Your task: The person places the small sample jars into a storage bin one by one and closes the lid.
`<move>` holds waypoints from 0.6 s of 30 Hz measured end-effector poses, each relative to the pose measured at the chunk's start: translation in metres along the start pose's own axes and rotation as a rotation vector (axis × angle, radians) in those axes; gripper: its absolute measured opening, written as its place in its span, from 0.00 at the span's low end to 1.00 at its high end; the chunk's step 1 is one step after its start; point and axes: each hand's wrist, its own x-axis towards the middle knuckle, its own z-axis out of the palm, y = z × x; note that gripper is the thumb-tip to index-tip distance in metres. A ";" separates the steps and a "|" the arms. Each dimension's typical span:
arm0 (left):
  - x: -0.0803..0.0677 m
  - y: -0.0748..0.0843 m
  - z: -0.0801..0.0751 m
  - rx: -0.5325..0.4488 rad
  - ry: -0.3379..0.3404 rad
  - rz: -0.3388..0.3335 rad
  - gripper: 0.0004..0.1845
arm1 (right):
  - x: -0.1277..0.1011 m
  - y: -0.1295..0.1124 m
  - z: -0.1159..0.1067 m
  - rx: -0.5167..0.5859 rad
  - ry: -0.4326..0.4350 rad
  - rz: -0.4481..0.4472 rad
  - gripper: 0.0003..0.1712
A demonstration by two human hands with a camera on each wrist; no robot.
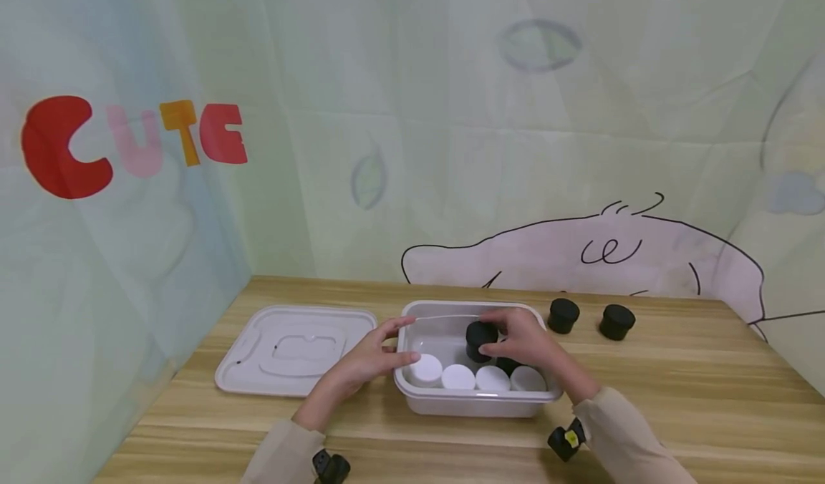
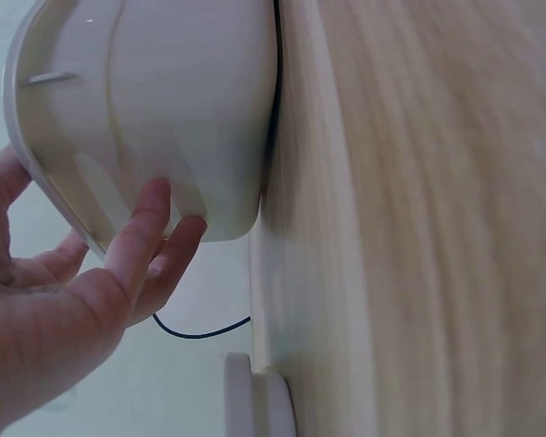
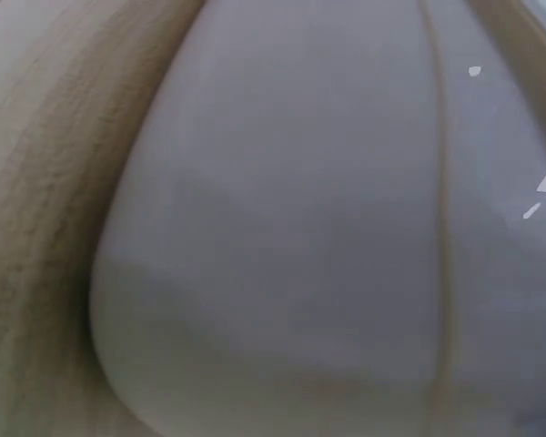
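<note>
Black round jar (image 1: 480, 339), upright, is pinched by the right hand (image 1: 523, 341) inside the translucent plastic box (image 1: 473, 400); the left hand (image 1: 372, 355), fingers relaxed, touches the box's left wall at the frame's lower centre.

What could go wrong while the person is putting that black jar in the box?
The black jar in the right hand hangs just above the row of white jars, so it might knock one over as it goes in. The box is steadied only by the left hand at its side, so a bump could slide it on the table. Room looks tight for the two black jars still outside.
</note>
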 end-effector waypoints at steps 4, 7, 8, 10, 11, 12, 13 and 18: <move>0.000 0.000 0.000 0.001 0.000 0.001 0.35 | 0.002 0.004 0.003 -0.044 -0.023 -0.009 0.25; 0.000 0.000 0.000 0.000 -0.002 0.002 0.35 | 0.002 0.007 0.003 -0.072 -0.045 -0.036 0.25; 0.000 0.000 0.000 -0.001 -0.002 0.003 0.35 | 0.002 0.008 0.004 -0.077 -0.056 -0.042 0.24; 0.000 0.000 0.000 0.001 -0.002 0.001 0.35 | 0.002 0.008 0.004 -0.079 -0.080 -0.049 0.24; 0.000 0.000 0.000 0.002 -0.004 0.002 0.35 | 0.002 0.008 0.004 -0.077 -0.091 -0.051 0.24; 0.000 0.000 0.000 0.003 -0.004 0.003 0.35 | 0.001 0.008 0.004 -0.073 -0.102 -0.046 0.24; 0.000 0.000 0.000 0.006 -0.005 0.004 0.35 | 0.001 0.008 0.004 -0.069 -0.111 -0.040 0.24; -0.001 0.000 0.000 0.008 -0.006 0.007 0.35 | 0.001 0.006 0.004 -0.064 -0.133 -0.001 0.24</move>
